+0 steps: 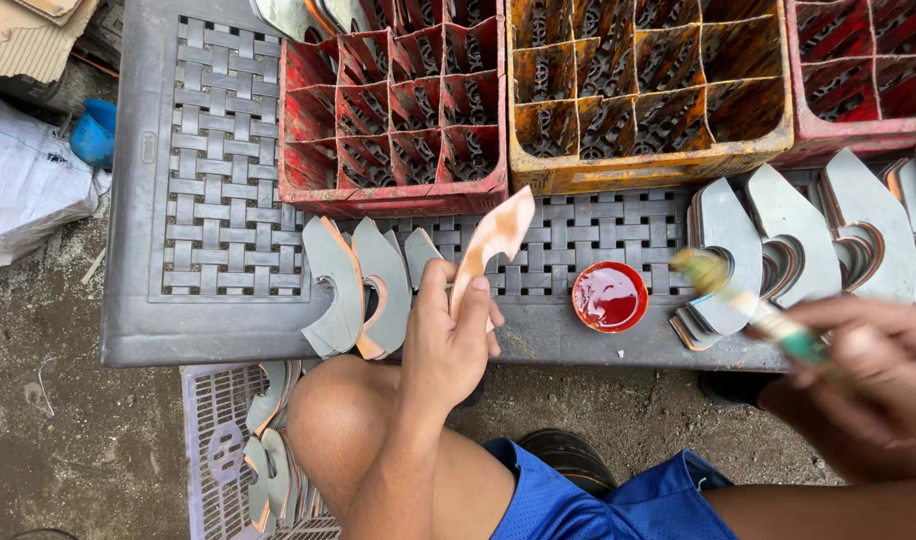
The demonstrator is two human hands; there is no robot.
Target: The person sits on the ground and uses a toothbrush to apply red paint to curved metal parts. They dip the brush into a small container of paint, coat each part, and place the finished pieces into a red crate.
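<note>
My left hand (448, 340) grips a curved, pale orange cut-out piece (493, 240), holding it upright over the front edge of the grey plastic table (218, 170). My right hand (868, 385) is blurred at the lower right and holds a brush with a green handle (748, 305), its bristle end raised near a stack of grey pieces. A small round red dish of red liquid (610, 297) sits on the table between my hands. Grey and orange curved pieces (363, 285) lie fanned just left of my left hand.
Red divided crates (393, 195) and a yellow one (648, 170) stand at the back of the table. More grey shaped pieces (808, 240) lie in rows at the right. A lilac crate (223, 440) with pieces sits on the ground by my knee.
</note>
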